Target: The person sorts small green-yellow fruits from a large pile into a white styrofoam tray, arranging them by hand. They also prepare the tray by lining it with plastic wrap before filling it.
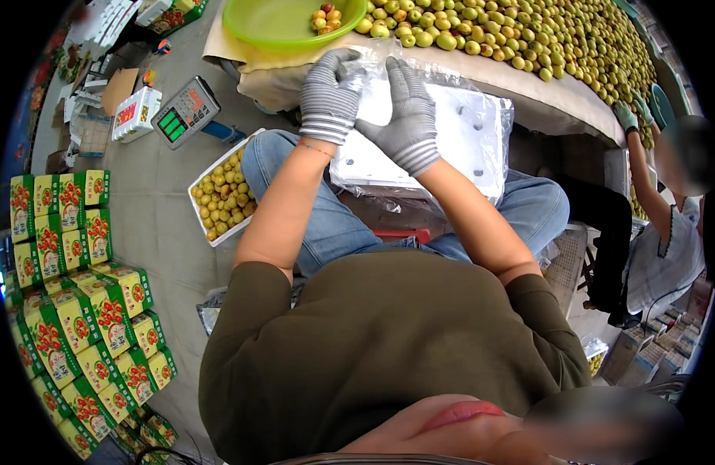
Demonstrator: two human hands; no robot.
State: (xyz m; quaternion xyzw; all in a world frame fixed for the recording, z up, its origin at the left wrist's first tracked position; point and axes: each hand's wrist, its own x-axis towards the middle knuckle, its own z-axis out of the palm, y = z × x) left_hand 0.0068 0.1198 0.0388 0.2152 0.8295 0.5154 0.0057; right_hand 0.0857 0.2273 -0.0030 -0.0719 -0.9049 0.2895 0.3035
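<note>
A white foam box lid or tray with holes (450,125), wrapped in clear plastic film, lies before me over my knees at the table's edge. My left hand (333,96), in a grey striped knit glove, is at its left far corner, fingers curled at the clear film (376,55); whether it pinches the film is hard to tell. My right hand (405,113), gloved alike, rests flat on the white foam with its fingers extended and the thumb apart. Small green-yellow jujubes (485,29) are heaped on the cloth-covered table beyond.
A green basin (276,23) holds a few jujubes. Left stand a white crate of jujubes (224,195), a digital scale (186,113) and stacked printed cartons (96,314). At right, a co-worker's gloved hands (626,115) reach the heap. A red stool edge (404,235) shows below.
</note>
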